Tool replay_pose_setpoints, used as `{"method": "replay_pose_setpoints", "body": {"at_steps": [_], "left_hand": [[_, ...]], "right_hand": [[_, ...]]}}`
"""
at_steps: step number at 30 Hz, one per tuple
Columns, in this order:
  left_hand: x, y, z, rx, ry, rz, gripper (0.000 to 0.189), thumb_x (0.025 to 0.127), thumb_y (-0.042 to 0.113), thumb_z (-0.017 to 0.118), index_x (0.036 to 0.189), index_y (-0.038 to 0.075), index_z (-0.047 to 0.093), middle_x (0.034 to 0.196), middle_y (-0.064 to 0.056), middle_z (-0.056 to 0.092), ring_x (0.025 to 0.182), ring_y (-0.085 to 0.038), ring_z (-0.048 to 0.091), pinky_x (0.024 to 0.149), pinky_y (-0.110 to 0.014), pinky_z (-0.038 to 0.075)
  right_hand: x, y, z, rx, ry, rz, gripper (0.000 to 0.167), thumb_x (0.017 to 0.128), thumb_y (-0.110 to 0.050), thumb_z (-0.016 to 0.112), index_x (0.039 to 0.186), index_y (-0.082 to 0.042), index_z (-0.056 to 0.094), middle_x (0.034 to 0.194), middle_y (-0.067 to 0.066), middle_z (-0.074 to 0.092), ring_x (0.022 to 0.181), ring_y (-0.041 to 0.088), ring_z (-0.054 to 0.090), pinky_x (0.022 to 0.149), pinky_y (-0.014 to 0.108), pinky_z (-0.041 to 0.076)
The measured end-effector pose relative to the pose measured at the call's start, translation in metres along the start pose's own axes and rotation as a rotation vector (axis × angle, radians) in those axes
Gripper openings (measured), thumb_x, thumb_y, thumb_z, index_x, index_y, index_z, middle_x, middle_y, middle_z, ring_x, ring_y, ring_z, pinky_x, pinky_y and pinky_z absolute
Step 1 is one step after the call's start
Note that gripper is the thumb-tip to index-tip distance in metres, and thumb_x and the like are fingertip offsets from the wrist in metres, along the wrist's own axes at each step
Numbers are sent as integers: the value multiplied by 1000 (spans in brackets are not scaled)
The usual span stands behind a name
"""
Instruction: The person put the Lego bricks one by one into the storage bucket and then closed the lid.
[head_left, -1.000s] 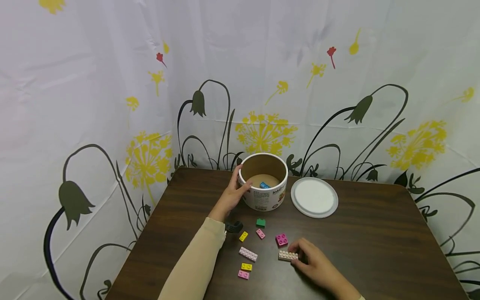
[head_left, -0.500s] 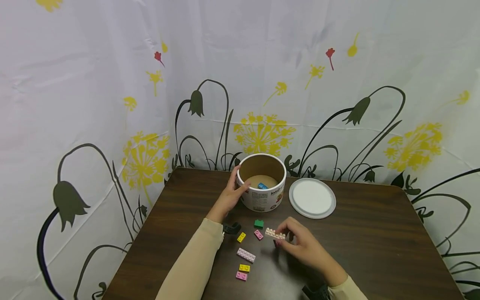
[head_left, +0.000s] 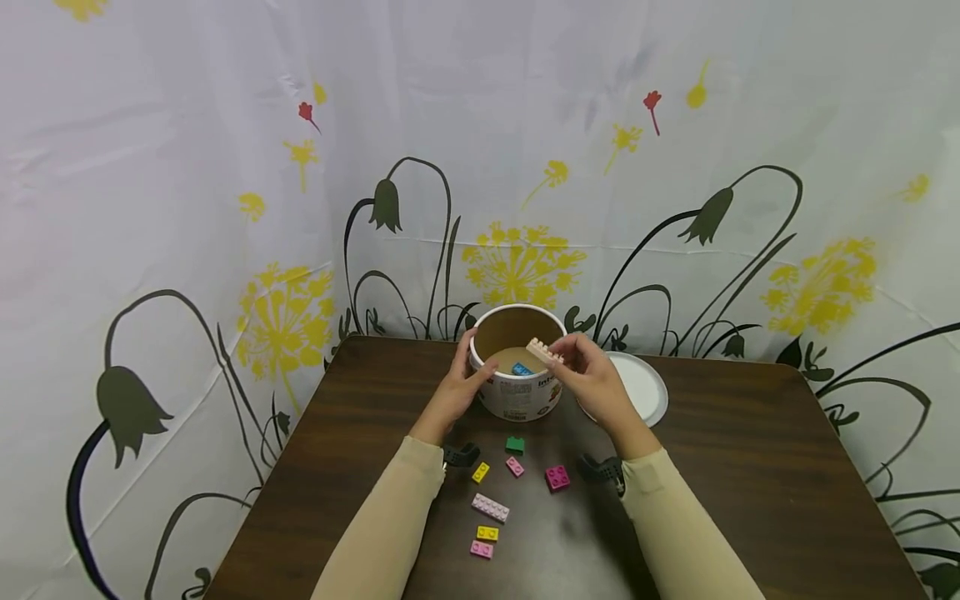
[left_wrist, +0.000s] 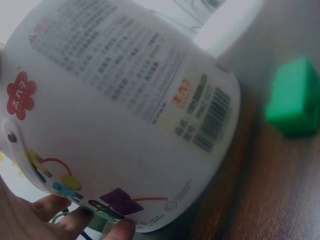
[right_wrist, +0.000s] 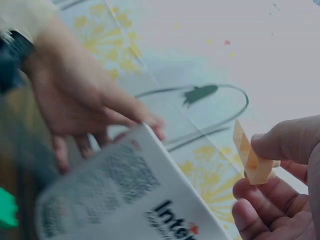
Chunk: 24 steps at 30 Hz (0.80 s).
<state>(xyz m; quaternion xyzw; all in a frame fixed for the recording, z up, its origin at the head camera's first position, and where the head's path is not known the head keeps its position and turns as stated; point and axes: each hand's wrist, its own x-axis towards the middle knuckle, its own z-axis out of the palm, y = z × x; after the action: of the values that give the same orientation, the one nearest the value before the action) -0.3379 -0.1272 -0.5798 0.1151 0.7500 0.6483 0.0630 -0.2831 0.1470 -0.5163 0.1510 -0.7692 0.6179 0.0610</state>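
Note:
In the head view, my left hand (head_left: pixel 450 400) holds the left side of a white bucket (head_left: pixel 517 404), thumb at the rim and fingers along the outside. A blue toy brick (head_left: pixel 521 368) lies inside on the bucket's floor. My right hand (head_left: pixel 600 392) pinches a long cream toy brick (head_left: pixel 542 350) over the bucket's right rim. The right wrist view shows this cream brick (right_wrist: pixel 250 157) tilted between thumb and fingers, with its hollow underside visible. Close up in the left wrist view are the bucket's printed wall (left_wrist: pixel 130 130) and my left fingers (left_wrist: pixel 75 220).
Several bricks lie on the brown table (head_left: pixel 735 492) before the bucket: green (head_left: pixel 515 445), magenta (head_left: pixel 557 477), a long pale pink one (head_left: pixel 491 507), and small yellow and pink ones. A white round lid (head_left: pixel 648 392) lies right of the bucket, partly behind my right hand.
My right hand has lifted the cream brick off the table and carried it forward and left to the bucket's opening. The left hand keeps its hold on the bucket.

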Motion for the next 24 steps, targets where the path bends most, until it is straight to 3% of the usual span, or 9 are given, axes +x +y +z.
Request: {"method": "replay_pose_setpoints", "body": {"at_steps": [4, 8, 12, 16, 19, 24], "left_hand": [[0, 0, -1, -3, -6, 0, 81, 106, 47, 70, 169, 48, 20, 182, -7, 18, 170, -35, 19, 134, -63, 23], [-1, 0, -1, -4, -3, -17, 82, 104, 52, 72, 168, 51, 20, 182, -6, 18, 170, -32, 19, 134, -62, 22], [0, 3, -1, 0, 4, -27, 84, 102, 57, 73, 167, 53, 21, 181, -6, 20, 169, -32, 20, 134, -62, 22], [2, 5, -1, 7, -12, -27, 85, 101, 62, 72, 167, 55, 19, 181, -9, 21, 169, -34, 22, 133, -63, 24], [3, 5, -1, -5, -21, -26, 83, 104, 55, 70, 168, 53, 17, 181, -13, 21, 168, -37, 23, 133, -63, 25], [2, 1, -2, -5, -20, -35, 79, 109, 43, 66, 170, 50, 16, 181, -11, 22, 168, -36, 24, 133, -62, 25]], "right_hand": [[29, -7, 4, 52, 44, 22, 26, 106, -23, 74, 126, -9, 66, 116, 11, 67, 102, 22, 65, 85, 25, 55], [54, -5, 15, 120, 52, -20, 25, 106, -20, 74, 125, -6, 66, 113, 8, 68, 101, 19, 66, 85, 26, 56], [71, 3, 25, 37, -12, -31, 23, 107, -21, 73, 124, -8, 67, 115, 6, 67, 101, 18, 64, 90, 29, 54], [76, 5, 26, -82, -127, -6, 16, 108, -19, 71, 119, -9, 65, 113, 10, 69, 100, 23, 69, 90, 35, 54], [77, 3, 26, -84, -198, 22, 15, 108, -16, 69, 119, -8, 64, 110, 16, 73, 100, 32, 74, 90, 41, 57], [80, 8, 27, -78, -227, 54, 15, 109, -15, 68, 120, -7, 64, 110, 17, 73, 103, 34, 74, 93, 40, 59]]}}
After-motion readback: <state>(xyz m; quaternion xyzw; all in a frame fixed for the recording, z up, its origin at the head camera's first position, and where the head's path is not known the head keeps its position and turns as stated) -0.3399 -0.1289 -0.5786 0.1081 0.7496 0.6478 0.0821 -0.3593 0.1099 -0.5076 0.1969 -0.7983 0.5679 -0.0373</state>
